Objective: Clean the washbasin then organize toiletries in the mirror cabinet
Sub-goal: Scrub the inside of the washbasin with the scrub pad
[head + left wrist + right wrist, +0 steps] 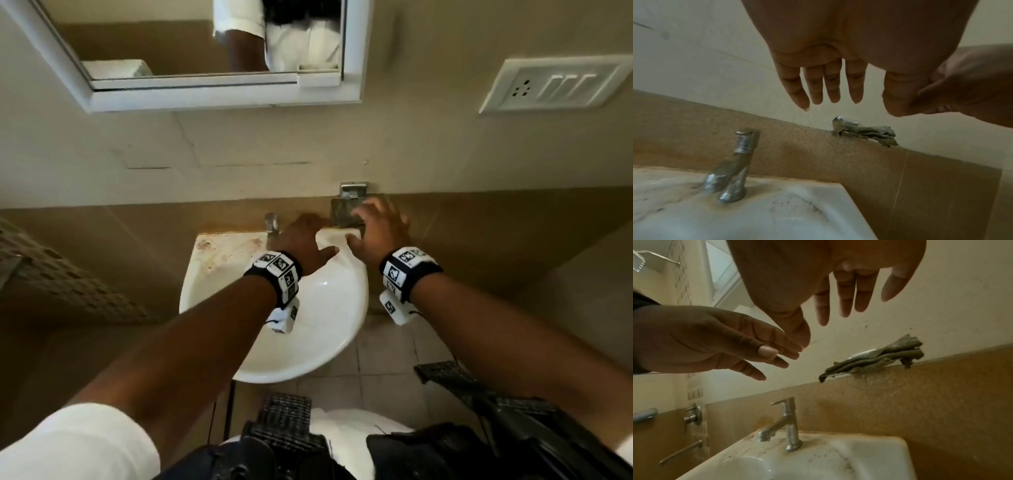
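Note:
A white washbasin (318,339) with a stained back ledge hangs on the wall, its chrome tap (271,222) at the back. A grey-green cloth (865,132) lies folded on a small metal holder above the basin's right corner; the same cloth (875,359) shows in the right wrist view. My left hand (305,243) hovers over the basin's back right, fingers straight, holding nothing. My right hand (380,229) reaches toward the cloth (342,212) with fingers spread, a short way off it. The mirror cabinet (212,68) hangs above, door shut.
A white switch and socket plate (555,85) is on the wall at upper right. Wall valves (692,416) and a towel bar (680,452) sit left of the basin. Tiled floor lies below the basin's right side.

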`<state>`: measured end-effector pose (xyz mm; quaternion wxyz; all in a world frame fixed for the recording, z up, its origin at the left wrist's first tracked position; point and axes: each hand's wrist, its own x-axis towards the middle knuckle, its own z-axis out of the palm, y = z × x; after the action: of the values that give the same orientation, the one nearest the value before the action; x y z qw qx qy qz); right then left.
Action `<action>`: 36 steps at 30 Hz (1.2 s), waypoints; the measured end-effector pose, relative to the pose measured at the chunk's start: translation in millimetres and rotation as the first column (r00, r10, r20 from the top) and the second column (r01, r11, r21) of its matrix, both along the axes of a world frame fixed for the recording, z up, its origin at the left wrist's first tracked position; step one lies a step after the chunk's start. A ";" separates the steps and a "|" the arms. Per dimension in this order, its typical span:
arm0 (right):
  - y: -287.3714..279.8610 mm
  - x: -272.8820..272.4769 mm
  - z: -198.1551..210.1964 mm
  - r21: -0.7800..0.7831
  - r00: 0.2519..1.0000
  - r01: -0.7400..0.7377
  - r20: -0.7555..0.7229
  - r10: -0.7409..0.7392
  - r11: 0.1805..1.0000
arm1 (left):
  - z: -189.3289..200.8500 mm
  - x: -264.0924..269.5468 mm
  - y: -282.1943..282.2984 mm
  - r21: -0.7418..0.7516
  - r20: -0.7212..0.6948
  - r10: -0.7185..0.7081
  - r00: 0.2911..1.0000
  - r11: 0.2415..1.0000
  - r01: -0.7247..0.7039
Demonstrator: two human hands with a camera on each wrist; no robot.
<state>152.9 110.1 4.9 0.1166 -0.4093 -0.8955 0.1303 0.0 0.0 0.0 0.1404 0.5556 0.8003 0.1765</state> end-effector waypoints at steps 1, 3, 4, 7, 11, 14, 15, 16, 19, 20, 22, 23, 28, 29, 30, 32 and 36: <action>7.2 -1.7 2.4 -0.008 1.000 -0.002 0.028 0.002 1.000 | -0.1 -0.3 9.6 -0.016 -0.005 -0.022 1.000 1.000 0.021; 22.5 -5.7 2.5 -0.018 0.995 0.020 0.096 -0.018 1.000 | 3.8 1.7 28.2 -0.014 0.014 -0.032 0.999 0.999 0.032; 28.0 -8.2 1.2 -0.027 0.993 0.027 0.117 -0.024 0.999 | 4.6 2.0 36.1 0.020 0.051 -0.018 0.999 1.000 0.017; 39.7 -12.2 -12.4 -0.041 0.981 0.022 0.196 -0.014 0.999 | -11.1 -1.8 63.4 0.040 0.272 0.126 0.954 0.989 -0.142; 42.9 -10.4 -37.8 -0.116 0.968 0.013 0.251 0.017 0.993 | -25.8 -9.2 94.7 -0.156 0.673 0.358 0.647 0.924 -0.349; 38.8 -5.7 -57.1 -0.099 0.975 0.000 0.222 0.022 0.995 | -32.7 -10.5 106.3 -0.221 0.790 0.416 0.450 0.878 -0.424; 39.4 -5.1 -63.4 -0.096 0.976 -0.004 0.214 0.025 0.995 | -34.5 -11.1 108.4 -0.215 0.751 0.440 0.492 0.868 -0.448; 39.4 -4.6 -67.3 -0.094 0.977 0.001 0.213 0.019 0.996 | -34.3 -12.1 109.1 -0.190 0.687 0.451 0.570 0.868 -0.458; 39.5 -4.3 -77.1 -0.091 0.974 -0.019 0.222 0.039 0.996 | -30.7 -12.5 106.4 -0.121 0.401 0.422 0.813 0.904 -0.409; 40.2 -3.4 -78.6 -0.088 0.976 -0.029 0.214 0.047 0.996 | -29.6 -13.9 106.2 -0.113 0.331 0.395 0.857 0.918 -0.380; 38.7 0.4 -78.5 -0.091 0.980 -0.030 0.192 0.047 0.995 | -29.0 -16.1 104.9 -0.103 0.247 0.375 0.893 0.927 -0.361; 36.2 3.8 -76.2 -0.096 0.985 -0.024 0.166 0.040 0.995 | -30.4 -16.1 104.2 -0.087 0.253 0.378 0.891 0.926 -0.368; 17.2 10.4 -58.4 -0.077 1.000 0.021 -0.011 -0.021 0.997 | -37.7 -11.3 81.5 0.093 0.528 0.364 0.767 0.874 -0.478; 13.7 9.9 -56.2 -0.056 0.999 0.009 -0.040 -0.012 0.998 | -41.0 -11.4 76.4 0.099 0.597 0.329 0.732 0.875 -0.474; 9.5 6.8 -55.3 -0.042 0.996 -0.014 -0.086 0.011 0.999 | -41.8 -12.7 68.5 0.107 0.671 0.296 0.679 0.869 -0.484; -2.0 -0.5 -54.2 -0.035 0.981 -0.078 -0.180 0.070 0.996 | -43.3 -13.8 50.1 0.117 0.795 0.232 0.560 0.847 -0.518; -31.2 -26.7 -58.0 -0.133 0.942 -0.225 -0.285 0.180 0.965 | -47.5 -21.1 7.7 0.118 0.867 0.191 0.461 0.819 -0.561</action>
<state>126.2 78.9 -53.0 0.1898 -0.3013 -0.8949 0.2691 -21.1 7.7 -47.5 0.3407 0.2263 0.6905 0.5966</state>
